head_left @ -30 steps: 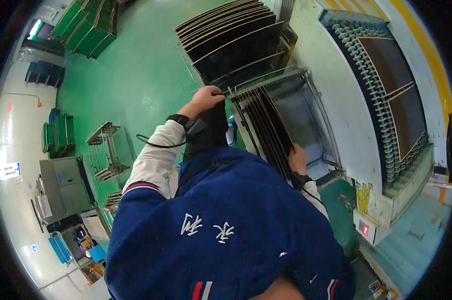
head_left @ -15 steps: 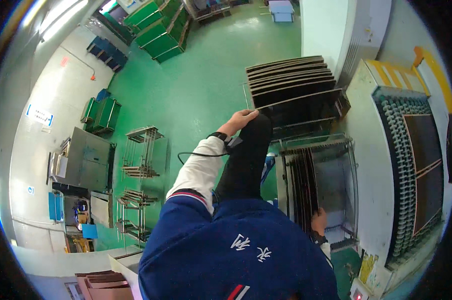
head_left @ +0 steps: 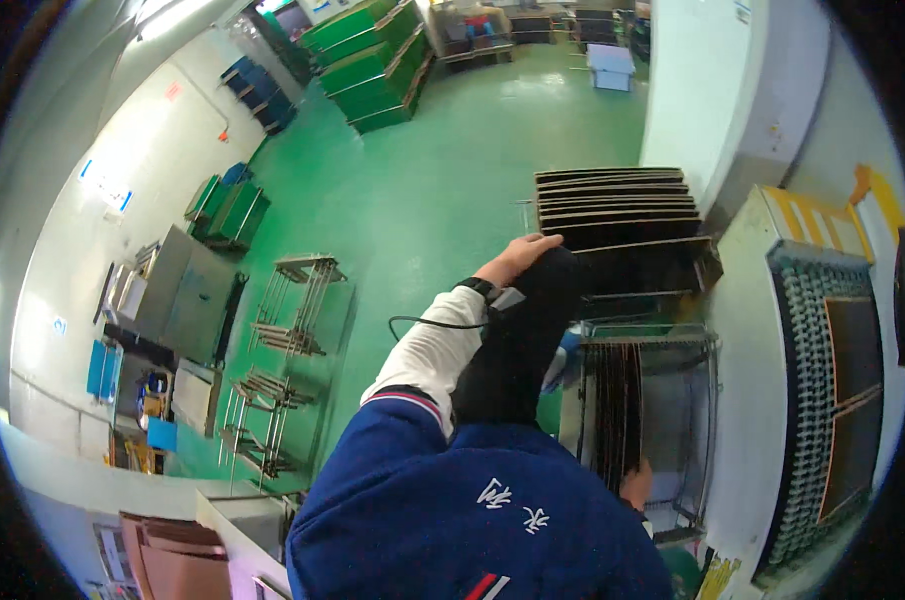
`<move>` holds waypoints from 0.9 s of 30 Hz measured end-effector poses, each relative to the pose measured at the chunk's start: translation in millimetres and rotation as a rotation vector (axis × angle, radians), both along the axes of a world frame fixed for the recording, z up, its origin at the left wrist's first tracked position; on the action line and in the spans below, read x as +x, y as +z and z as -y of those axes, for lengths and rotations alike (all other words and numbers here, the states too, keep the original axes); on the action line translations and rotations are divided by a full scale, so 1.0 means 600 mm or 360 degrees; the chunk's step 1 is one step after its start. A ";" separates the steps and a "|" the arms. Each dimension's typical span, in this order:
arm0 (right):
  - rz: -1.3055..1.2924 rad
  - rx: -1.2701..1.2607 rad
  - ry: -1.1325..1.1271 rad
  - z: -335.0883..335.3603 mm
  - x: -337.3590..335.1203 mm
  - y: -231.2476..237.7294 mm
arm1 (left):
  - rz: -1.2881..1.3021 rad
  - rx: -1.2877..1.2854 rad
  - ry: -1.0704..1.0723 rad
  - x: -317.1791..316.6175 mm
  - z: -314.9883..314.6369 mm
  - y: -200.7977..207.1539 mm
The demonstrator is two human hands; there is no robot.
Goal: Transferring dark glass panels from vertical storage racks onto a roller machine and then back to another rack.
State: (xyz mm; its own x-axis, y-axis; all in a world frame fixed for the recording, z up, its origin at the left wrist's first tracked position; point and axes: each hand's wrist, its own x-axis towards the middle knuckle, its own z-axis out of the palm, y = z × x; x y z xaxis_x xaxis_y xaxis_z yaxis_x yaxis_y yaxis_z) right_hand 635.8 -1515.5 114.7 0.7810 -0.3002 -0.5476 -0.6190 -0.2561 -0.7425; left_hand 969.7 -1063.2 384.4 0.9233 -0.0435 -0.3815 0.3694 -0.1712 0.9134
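My left hand (head_left: 521,258) rests on my bent knee in black trousers (head_left: 528,330), fingers laid flat over it and holding nothing. Low on my right side, my right hand (head_left: 637,485) is closed at the near edge of a thin dark panel (head_left: 631,420). That panel is the outermost of several standing upright, side by side, in a wire-framed metal rack (head_left: 713,420). Part of the right hand's grip is hidden by the panel and my body.
Beyond my knee stands a stack of dark boards (head_left: 618,215). At right, a machine with a roller conveyor (head_left: 808,400) carries copper-edged dark panels (head_left: 858,350). Metal stands (head_left: 298,300) occupy the green floor at left; green bins (head_left: 373,85) are farther back.
My view has turned, so the surroundings sit lower and mostly farther right in the picture. My left hand stays on my knee, and my right hand stays at the panel's near edge.
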 end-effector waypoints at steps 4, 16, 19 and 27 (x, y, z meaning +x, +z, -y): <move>0.0462 -0.0720 0.0367 -0.014 -0.002 0.018 | 0.0167 0.0112 -0.0076 0.004 0.045 -0.017; 0.0366 -0.0454 0.0463 -0.022 0.016 0.069 | 0.0173 0.0253 -0.0096 0.028 0.058 -0.053; 0.0587 -0.0532 0.0425 -0.010 0.011 0.016 | 0.0143 0.0218 -0.0091 0.031 0.068 -0.052; 0.0350 -0.0845 0.0448 0.005 0.003 0.005 | 0.0149 0.0302 -0.0127 0.059 0.084 -0.064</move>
